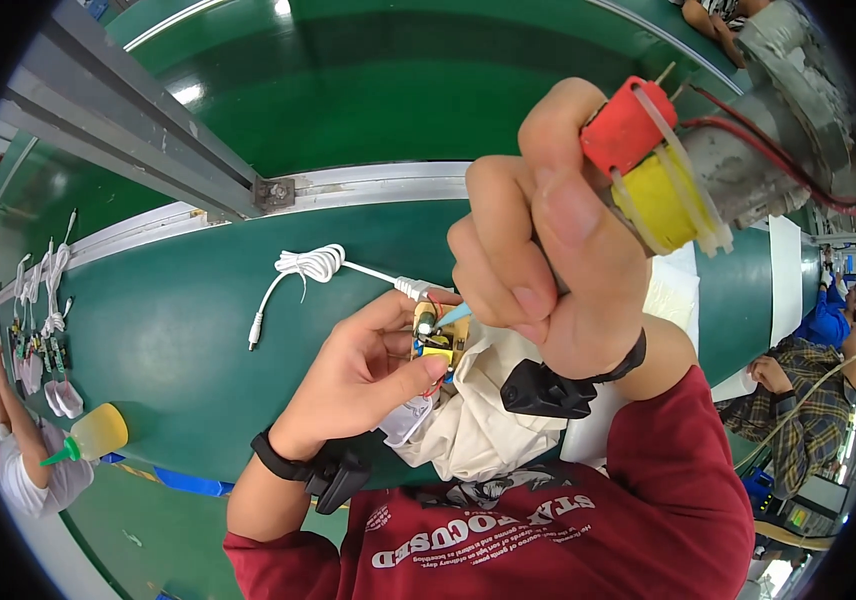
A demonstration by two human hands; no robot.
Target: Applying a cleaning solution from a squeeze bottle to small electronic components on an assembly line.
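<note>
at centre frame, left hand (373, 375) pinches small circuit board (438, 340), fingers hiding most of it. right hand (538, 250) at 1 o'clock, fist closed round hanging power tool (688, 170); tip hidden behind hand. white cable (313, 265) at 10 o'clock on green belt (178, 330), open room around. cloth (478, 420) beneath, partly covered.

Glossy green belt (198, 330), white plastic-sheathed cable (313, 263), matt cream cloth (478, 420), dull grey metal tool (758, 160)
</note>
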